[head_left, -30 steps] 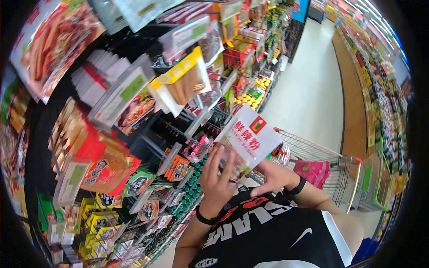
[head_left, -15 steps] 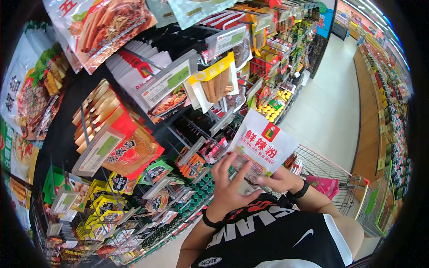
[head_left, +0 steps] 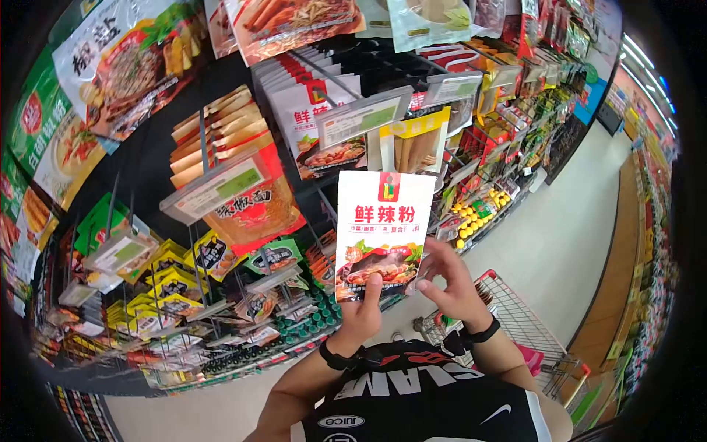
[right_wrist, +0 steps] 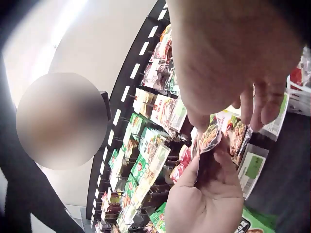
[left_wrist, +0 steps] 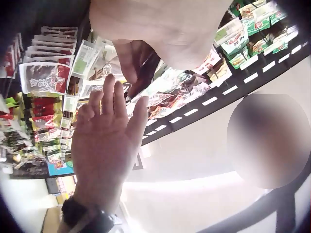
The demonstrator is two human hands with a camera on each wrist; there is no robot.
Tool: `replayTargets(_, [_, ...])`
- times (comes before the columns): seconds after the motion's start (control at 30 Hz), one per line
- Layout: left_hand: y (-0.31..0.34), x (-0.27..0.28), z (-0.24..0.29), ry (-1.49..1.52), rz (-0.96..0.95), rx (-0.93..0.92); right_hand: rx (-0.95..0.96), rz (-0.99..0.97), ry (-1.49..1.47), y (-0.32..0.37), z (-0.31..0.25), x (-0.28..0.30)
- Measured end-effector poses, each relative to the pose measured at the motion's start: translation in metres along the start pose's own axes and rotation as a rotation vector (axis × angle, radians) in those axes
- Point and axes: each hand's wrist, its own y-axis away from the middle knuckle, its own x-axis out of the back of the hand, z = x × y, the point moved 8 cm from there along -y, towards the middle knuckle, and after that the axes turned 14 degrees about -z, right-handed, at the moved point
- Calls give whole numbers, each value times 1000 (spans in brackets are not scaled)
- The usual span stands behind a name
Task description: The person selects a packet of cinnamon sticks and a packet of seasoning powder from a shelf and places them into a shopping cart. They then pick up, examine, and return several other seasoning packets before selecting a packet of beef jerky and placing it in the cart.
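Note:
A white seasoning packet with red lettering [head_left: 385, 236] faces the head camera, upright. My left hand [head_left: 361, 317] pinches its lower edge, thumb in front and fingers behind; the right wrist view shows this left hand [right_wrist: 204, 199] from below, gripping the packet [right_wrist: 209, 138]. My right hand [head_left: 455, 287] is by the packet's lower right edge with fingers loosely extended; whether it touches is unclear. In the left wrist view the right hand [left_wrist: 104, 141] is spread beside the packet [left_wrist: 138, 68], and the left hand [left_wrist: 155, 26] fills the top.
Similar white packets [head_left: 305, 118] hang on a hook behind the held one. A red chili packet [head_left: 261, 206] hangs to their left, yellow packets [head_left: 173, 287] lower down. A wire shopping cart [head_left: 526, 309] stands at the right, beside the aisle floor [head_left: 549, 228].
The packet has turned from tilted to upright and moved left. My left fingers have gone from its front to behind it, and my right hand's grip has loosened. The view has swung toward the shelf.

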Motion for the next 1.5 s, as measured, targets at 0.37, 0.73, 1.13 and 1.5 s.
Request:
replayTargets(0.37, [-13, 21, 25, -155, 64, -153, 228, 41, -176, -58, -33, 9])
replayTargets(0.73, [-48, 17, 28, -120, 26, -116, 506, -60, -443, -123, -120, 42])
replayTargets(1.13, [-70, 17, 34, -54, -15, -295, 523, -271, -588, -110, -167, 41])
replayTargets(1.5, [-88, 18, 29, -135, 118, -262, 666, -115, -314, -104, -158, 53])
